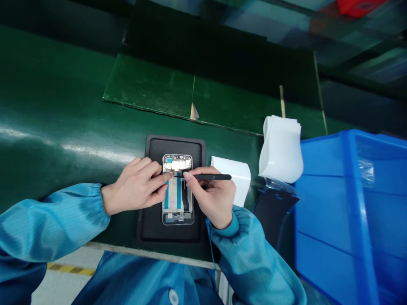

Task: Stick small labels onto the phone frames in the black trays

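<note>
An opened smartphone [173, 195] lies on a black tray [149, 231], its circuit board at the far end and blue strips along its middle. My left hand [135, 186] bends over the phone's left edge, gripping it, with the index fingertip resting just below the circuit board. Between the thumb and fingers of my right hand [213, 195] is a slim black pair of tweezers [211, 176]. Its pointed tip reaches left to the phone, close beside my left index fingertip. Whether the tip touches a part is too small to tell.
A curled white sheet [240, 178] lies right of the tray, with a folded white stack [281, 148] beyond it. Dark film-wrapped pieces [273, 212] lie beside a large blue bin [324, 203]. A raised green board [222, 103] spans the back of the green table [73, 123].
</note>
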Demonstrator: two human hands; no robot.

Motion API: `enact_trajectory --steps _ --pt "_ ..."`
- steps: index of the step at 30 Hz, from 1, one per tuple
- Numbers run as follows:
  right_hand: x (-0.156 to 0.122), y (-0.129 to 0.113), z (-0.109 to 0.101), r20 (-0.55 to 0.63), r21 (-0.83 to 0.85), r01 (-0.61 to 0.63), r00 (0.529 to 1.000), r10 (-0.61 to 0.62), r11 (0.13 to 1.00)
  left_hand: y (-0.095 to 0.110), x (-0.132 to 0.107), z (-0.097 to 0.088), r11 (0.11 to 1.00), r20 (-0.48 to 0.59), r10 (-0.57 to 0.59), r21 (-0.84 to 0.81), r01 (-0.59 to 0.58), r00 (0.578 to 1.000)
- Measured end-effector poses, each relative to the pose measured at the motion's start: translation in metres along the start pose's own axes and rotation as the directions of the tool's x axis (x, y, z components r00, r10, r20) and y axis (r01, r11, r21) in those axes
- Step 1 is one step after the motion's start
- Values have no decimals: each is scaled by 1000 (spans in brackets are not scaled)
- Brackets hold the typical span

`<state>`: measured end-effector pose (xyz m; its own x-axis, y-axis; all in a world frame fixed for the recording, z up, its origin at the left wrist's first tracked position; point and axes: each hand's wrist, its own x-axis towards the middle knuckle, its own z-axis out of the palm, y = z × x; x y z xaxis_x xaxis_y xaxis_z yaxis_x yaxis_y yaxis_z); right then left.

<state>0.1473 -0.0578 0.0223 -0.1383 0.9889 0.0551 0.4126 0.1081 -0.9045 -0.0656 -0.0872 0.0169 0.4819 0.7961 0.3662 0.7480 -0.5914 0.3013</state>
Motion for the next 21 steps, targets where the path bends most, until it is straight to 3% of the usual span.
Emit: enact_trajectory --steps 14,21 --pt "-3 0 1 -15 33 38 999 -37 999 2 -2 -3 999 60 16 46 -19 998" --pt "-3 2 3 -83 92 -8 996 15 996 1 1 -4 993 182 45 102 -64 982"
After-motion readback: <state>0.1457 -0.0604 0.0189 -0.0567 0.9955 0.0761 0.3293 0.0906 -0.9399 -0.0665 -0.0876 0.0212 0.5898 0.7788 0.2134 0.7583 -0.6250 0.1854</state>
